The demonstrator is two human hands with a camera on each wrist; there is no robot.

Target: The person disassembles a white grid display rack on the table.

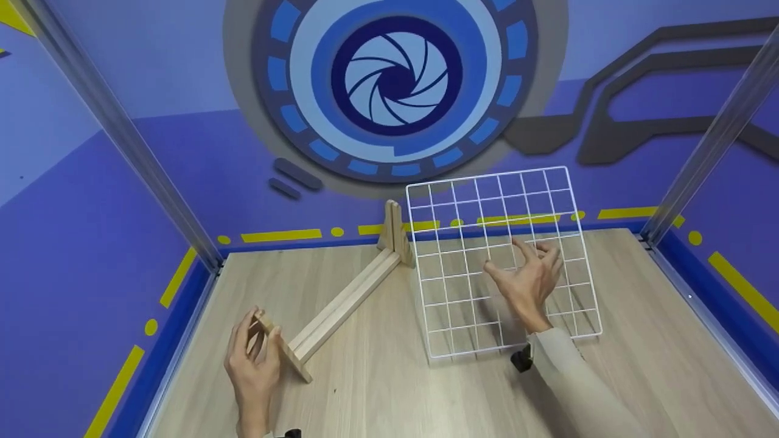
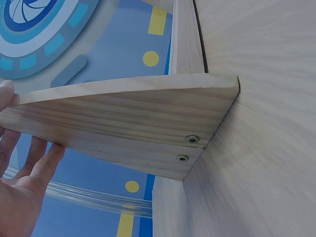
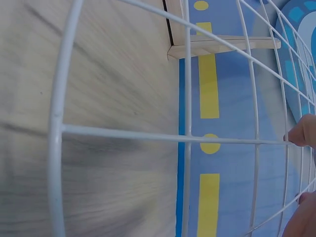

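Note:
My left hand (image 1: 252, 362) grips the upper end of a wooden end board (image 1: 285, 348), thumb on one side and fingers on the other. In the left wrist view, two metal bolt heads (image 2: 192, 139) sit near this board's base. Two parallel wooden rails (image 1: 347, 304) run from it to a second end piece (image 1: 396, 237) at the back, forming a low stand. To its right, a white wire grid panel (image 1: 487, 176) stands tilted. My right hand (image 1: 528, 280) holds the grid near its middle, thumb and fingers curled at the wires; the right wrist view shows only fingertips.
The stand and the grid are on a light wood-grain tabletop (image 1: 365, 395). A blue and purple patterned wall (image 1: 182, 176) rises behind it, and metal posts (image 1: 700, 146) stand at the back corners. The grid's left edge overlaps the rear end piece in the head view.

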